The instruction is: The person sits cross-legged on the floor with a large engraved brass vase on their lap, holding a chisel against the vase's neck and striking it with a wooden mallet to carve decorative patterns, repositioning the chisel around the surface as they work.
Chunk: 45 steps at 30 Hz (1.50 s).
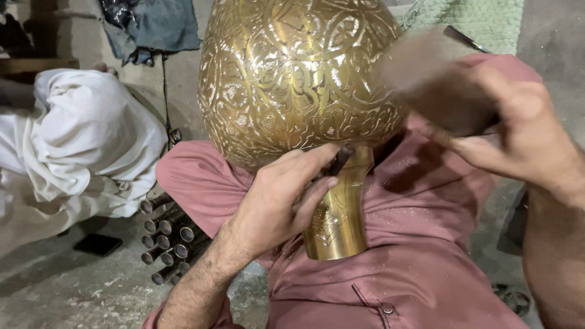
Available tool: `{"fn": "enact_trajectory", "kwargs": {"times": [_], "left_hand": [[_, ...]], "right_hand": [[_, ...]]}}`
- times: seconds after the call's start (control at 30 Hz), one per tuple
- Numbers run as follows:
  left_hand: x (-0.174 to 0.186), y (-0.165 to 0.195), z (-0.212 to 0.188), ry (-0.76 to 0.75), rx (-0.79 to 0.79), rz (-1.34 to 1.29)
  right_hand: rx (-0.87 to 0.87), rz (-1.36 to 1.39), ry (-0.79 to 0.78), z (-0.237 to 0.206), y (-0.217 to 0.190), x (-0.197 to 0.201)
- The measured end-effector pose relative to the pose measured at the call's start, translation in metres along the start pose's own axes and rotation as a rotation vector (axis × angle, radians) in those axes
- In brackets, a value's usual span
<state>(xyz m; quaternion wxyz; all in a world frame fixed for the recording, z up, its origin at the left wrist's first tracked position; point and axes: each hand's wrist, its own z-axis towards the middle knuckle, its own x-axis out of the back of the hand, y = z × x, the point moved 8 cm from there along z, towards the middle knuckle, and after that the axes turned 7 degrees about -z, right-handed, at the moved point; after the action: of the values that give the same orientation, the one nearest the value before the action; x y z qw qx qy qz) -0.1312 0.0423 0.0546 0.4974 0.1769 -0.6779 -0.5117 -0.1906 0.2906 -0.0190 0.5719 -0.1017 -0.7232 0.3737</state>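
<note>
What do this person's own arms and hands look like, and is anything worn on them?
Both the left hand and right hand are bare: no gloves, rings or watch visible. The forearms are hairy and uncovered, with a dusty-pink sleeve apparently pushed up near the left elbow. The right hand is motion-blurred.

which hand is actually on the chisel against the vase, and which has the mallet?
The left hand pinches the thin dark chisel against the engraved brass vase, where body meets neck. The right hand grips the motion-blurred mallet, off the surface.

Soft even light; bright glare on brass vase (292, 79); right hand (512, 128) motion-blurred; rest sharp.
</note>
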Motion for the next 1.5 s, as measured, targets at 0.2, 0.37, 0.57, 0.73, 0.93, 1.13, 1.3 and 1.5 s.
{"fn": "enact_trajectory", "kwargs": {"times": [0.2, 0.37, 0.57, 0.73, 0.93, 1.13, 1.3, 1.5], "left_hand": [[-0.006, 0.001, 0.0, -0.072, -0.077, -0.018], [-0.014, -0.005, 0.006, -0.23, -0.016, 0.04], [-0.02, -0.002, 0.016, -0.354, -0.043, 0.069], [-0.025, 0.001, 0.024, -0.422, -0.119, 0.064], [-0.034, -0.001, 0.028, -0.549, -0.172, 0.076], [-0.047, -0.007, 0.033, -0.698, -0.123, 0.084], [-0.057, -0.006, 0.036, -0.815, -0.125, 0.129], [-0.061, -0.009, 0.032, -0.931, -0.165, 0.232]], "right_hand": [[0.243, 0.158, 0.106, -0.008, -0.015, 0.0], [0.249, 0.485, 0.106, -0.022, 0.013, -0.021], [0.117, 0.366, 0.339, -0.068, 0.038, -0.043], [-0.047, 0.195, 0.414, -0.09, 0.037, -0.059], [-0.087, 0.124, 0.587, -0.104, 0.02, -0.063], [-0.088, 0.071, 0.649, -0.117, 0.002, -0.059], [-0.263, 0.322, 0.72, -0.131, 0.02, -0.06], [-0.114, 0.177, 0.632, -0.139, 0.008, -0.07]]}}
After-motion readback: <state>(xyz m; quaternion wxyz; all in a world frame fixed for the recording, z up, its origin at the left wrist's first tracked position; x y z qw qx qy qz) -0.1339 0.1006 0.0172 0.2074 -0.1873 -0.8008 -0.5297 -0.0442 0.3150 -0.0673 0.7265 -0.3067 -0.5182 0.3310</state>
